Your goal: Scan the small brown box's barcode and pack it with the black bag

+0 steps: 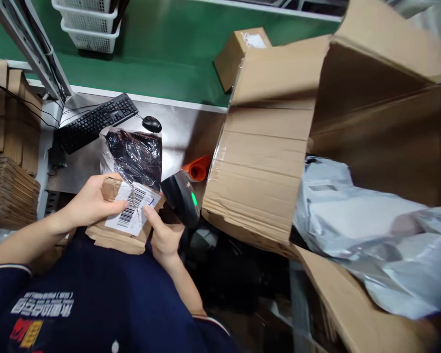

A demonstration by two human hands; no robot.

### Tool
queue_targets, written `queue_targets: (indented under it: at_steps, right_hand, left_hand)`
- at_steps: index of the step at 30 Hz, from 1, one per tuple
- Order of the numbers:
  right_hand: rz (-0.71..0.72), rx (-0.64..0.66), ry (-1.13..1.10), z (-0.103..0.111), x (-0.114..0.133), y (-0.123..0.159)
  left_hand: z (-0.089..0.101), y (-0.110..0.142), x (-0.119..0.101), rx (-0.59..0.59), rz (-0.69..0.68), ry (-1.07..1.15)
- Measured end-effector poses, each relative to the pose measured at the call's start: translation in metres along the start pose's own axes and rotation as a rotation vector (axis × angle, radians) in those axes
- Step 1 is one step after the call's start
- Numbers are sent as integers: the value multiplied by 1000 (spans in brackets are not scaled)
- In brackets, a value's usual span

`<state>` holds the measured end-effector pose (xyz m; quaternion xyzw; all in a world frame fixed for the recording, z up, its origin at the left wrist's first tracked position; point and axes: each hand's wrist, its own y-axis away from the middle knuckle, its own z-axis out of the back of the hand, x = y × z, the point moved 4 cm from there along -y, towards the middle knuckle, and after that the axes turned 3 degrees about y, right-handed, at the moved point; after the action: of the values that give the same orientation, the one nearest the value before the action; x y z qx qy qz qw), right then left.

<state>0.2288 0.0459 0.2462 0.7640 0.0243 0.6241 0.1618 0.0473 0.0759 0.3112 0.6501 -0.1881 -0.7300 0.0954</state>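
Observation:
My left hand grips the left side of a crumpled piece of brown paper packaging, thumb on top. Its white barcode label faces up and looks creased and torn. With its thumb on the label's right edge, my right hand is closed at the other side. Right beside that hand is a black barcode scanner with a green light; whether my fingers also grip its handle is hidden. Just beyond the paper, a dark item in a clear plastic bag lies on the metal table.
A keyboard and mouse lie at the back left. An orange roll stands against a large open carton holding grey plastic mailers. A small box, white baskets and stacked flat cardboard stand around.

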Motion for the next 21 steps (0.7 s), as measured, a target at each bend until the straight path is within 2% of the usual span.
queue_targets:
  at_steps: [8,17,21]
  right_hand:
    - [3,43,-6,-1,-1,-1]
    - [19,7,-13,-3,-1,-2]
    - [29,49,12,-3,-2,-3]
  left_hand:
    - [1,-4,1,18,36,8]
    - [3,-6,-5,43,11,4]
    - [4,-7,-5,34,21,27]
